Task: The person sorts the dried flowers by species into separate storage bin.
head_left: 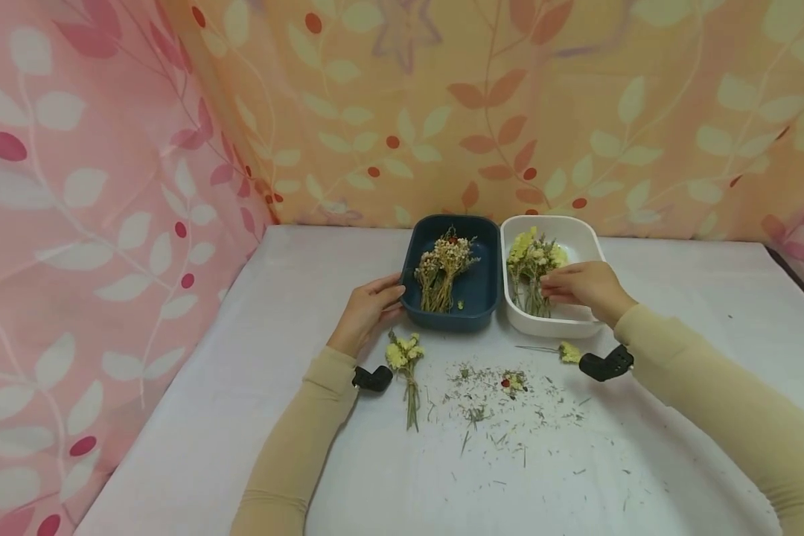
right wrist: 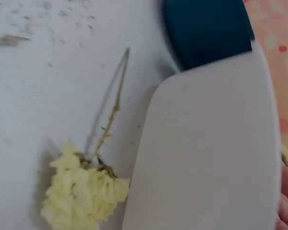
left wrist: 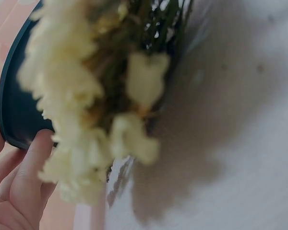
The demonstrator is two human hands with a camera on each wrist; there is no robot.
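Note:
A dark blue tray holds bunches of small white dried flowers with tied brown stems. My left hand rests against its left side, fingertips touching the rim. To the right, against the blue tray, stands a white tray with yellow dried flowers in it. Over it, my right hand pinches the flowers' stems; its fingertips are partly hidden. A bunch of yellow flowers lies below my left hand, blurred and large in the left wrist view. One yellow flower sprig lies before the white tray.
Bits of stem and leaf are scattered over the white tabletop in front of the trays. Among them is a small heap with red and yellow petals. A flowered cloth hangs behind the table.

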